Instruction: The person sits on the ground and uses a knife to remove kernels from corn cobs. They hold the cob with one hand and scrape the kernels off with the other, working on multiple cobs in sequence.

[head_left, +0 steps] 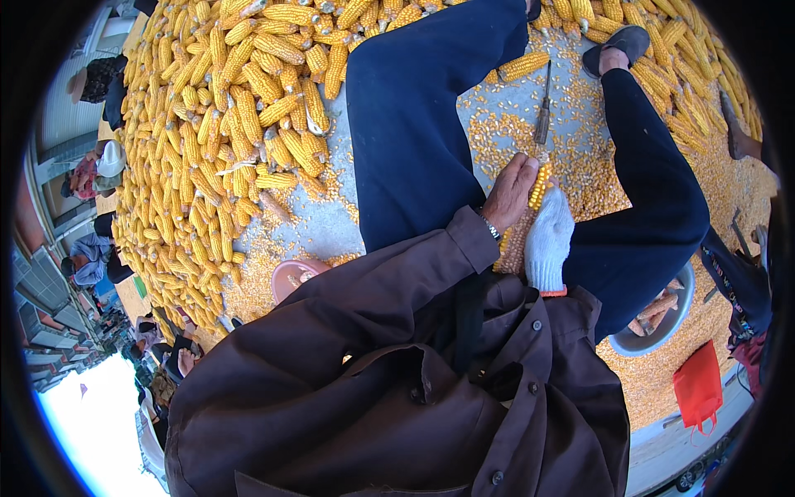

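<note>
My bare left hand [508, 197], with a metal watch band at the wrist, is closed round a corn cob [514, 242] in front of my lap. Rows of yellow kernels show at its far end, while the nearer part looks mostly stripped and brownish. My right hand [550, 238], in a white knit glove with an orange cuff, presses against the cob's right side, fingers curled and partly hidden. Just beyond my hands, a screwdriver-like tool [542, 120] with a thin metal shaft points away from me. Loose kernels [505, 132] lie scattered between my legs.
A large heap of yellow corn ears [224, 124] spreads to the left; more ears [671, 74] lie far right. A pink basin [286, 277] stands left, and a grey basin of stripped cobs [650, 341] right, near a red bag [698, 385]. Other people sit at both sides.
</note>
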Demonstrator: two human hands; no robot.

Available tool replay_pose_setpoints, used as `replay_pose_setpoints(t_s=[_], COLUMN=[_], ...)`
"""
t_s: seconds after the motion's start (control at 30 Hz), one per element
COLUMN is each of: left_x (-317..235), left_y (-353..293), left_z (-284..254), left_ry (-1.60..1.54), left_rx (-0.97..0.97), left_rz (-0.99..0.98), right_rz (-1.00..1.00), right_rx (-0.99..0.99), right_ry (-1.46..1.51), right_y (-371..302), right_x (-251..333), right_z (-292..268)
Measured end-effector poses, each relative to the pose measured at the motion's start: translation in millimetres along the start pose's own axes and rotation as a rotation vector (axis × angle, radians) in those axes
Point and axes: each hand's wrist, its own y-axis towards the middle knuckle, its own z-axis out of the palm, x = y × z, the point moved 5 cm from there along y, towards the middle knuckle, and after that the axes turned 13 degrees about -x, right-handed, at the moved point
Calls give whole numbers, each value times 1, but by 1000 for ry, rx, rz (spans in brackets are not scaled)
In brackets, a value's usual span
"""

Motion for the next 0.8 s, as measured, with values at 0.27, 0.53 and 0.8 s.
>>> replay_pose_setpoints(t_s=[0.27,0.53,0.8], left_x=[3,-3,2], left_y=[3,0,1], left_z=[-4,0,-1], left_ry=[106,-14,-1], left_rx=[-43,-23,-61], left_rz=[16,6,-50], right_rz=[30,30,49], right_rx=[22,55,65], right_ry=[2,-20,36], right_y=[2,0,0], right_x=[-3,0,-3], right_z=[0,0,0])
